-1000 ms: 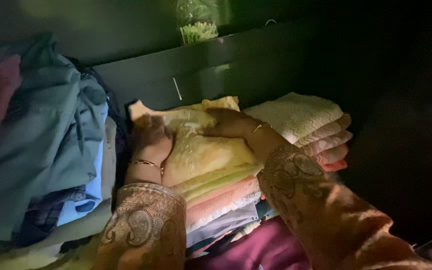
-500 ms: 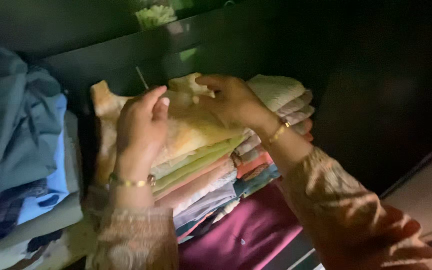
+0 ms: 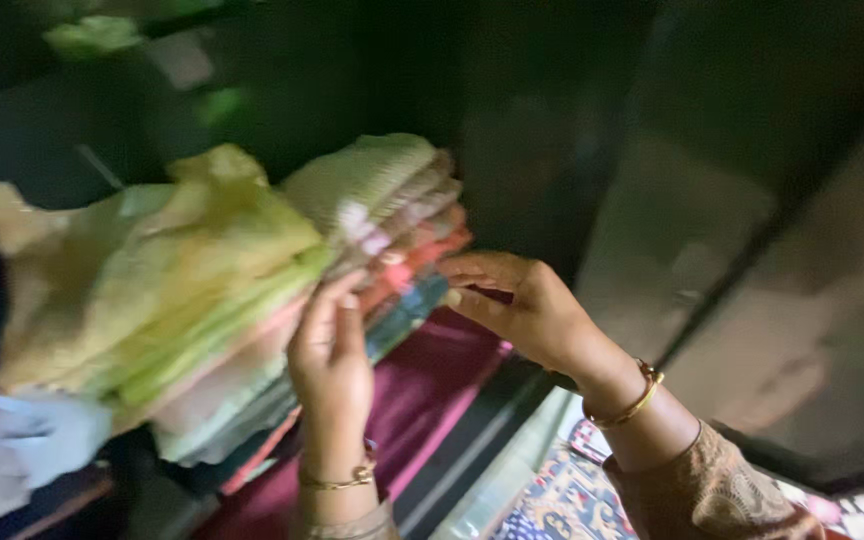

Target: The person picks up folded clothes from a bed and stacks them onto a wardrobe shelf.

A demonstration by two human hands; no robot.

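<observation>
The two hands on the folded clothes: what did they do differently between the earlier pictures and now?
Both hands came off the top of the yellow cloth. The left hand now touches the front edge of the folded stack; the right hand hovers beside it. The stack stayed in place, nothing gripped.

Dim dark wardrobe point(image 3: 572, 120); patterned floor point(image 3: 562, 500)

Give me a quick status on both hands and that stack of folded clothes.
Left hand open, fingers against the front edge of the folded clothes stack. Right hand open, fingertips at the stack's lower right corner. Nothing in the way.
</observation>
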